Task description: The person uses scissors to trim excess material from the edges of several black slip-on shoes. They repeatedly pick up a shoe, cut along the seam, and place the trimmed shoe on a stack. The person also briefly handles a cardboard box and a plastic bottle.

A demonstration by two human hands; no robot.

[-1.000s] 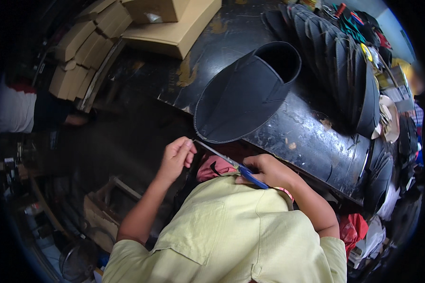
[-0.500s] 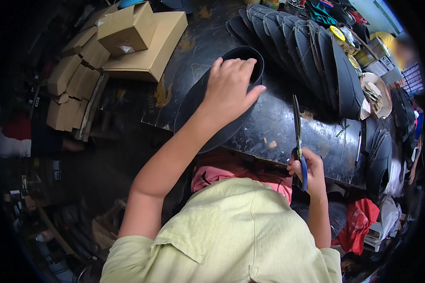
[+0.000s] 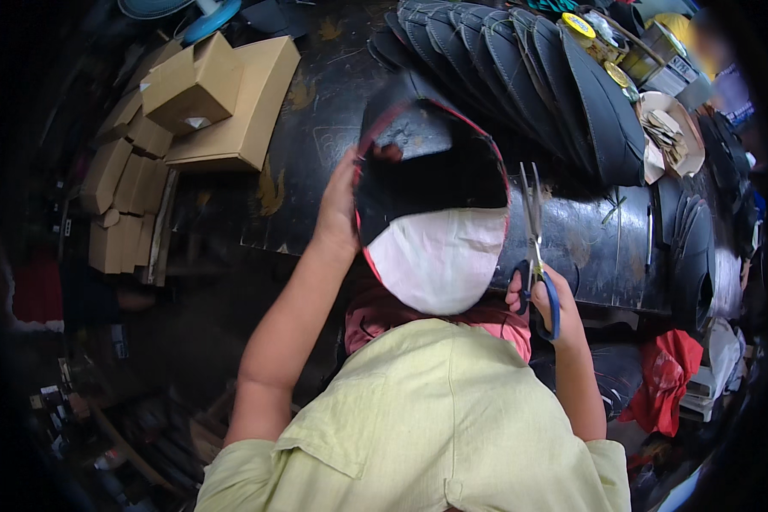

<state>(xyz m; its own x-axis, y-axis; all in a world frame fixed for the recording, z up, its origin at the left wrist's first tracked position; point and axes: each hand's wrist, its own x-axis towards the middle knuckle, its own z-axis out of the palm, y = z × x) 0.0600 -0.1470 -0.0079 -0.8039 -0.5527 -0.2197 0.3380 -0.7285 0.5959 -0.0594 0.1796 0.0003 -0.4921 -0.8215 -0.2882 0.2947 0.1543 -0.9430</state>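
L hand [image 3: 340, 200] clamped on red-edged black piece [image 3: 439, 183], now flipped, so pale lining [image 3: 439, 260] (cloth? bit blurry) accessible; R hand [image 3: 565, 299] gripping scissors [image 3: 534, 229], blades now apart.

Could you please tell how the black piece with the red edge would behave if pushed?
The black piece is probably semi-stiff: held at one side only, its red edge forms an open oval. It is likely light for its size, being hollow and thin-walled. Pushed inward, it might cave, since nothing visible braces it inside.
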